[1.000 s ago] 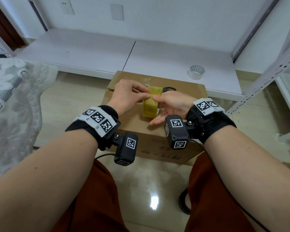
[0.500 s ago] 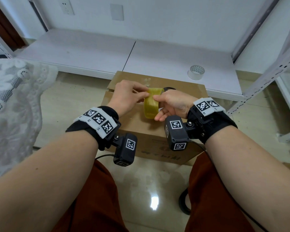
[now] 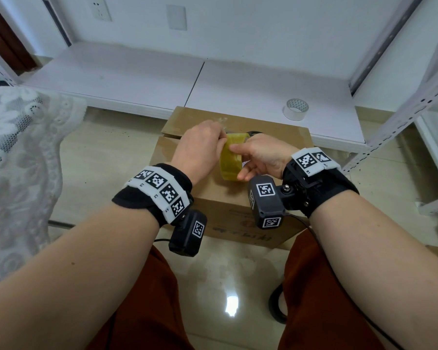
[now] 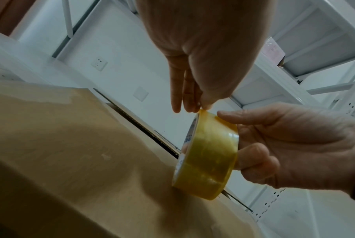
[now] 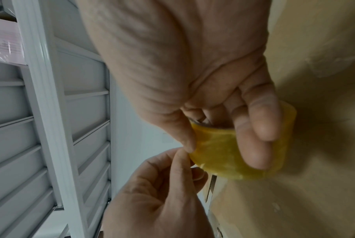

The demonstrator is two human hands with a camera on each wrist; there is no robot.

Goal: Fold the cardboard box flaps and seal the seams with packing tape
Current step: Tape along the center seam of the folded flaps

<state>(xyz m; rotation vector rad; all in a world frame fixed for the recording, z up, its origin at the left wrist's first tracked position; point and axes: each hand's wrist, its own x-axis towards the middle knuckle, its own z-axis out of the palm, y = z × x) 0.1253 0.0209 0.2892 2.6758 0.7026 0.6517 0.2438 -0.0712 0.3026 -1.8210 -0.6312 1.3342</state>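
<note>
Your right hand (image 3: 262,157) grips the yellowish tape roll (image 3: 231,160) above the closed cardboard box (image 3: 228,198); your left hand (image 3: 200,150) fingertips pinch its edge.

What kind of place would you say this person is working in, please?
Probably a storeroom or packing area: white metal shelving with perforated posts, a cardboard box on the tiled floor, and a spare tape roll on the low shelf.
</note>
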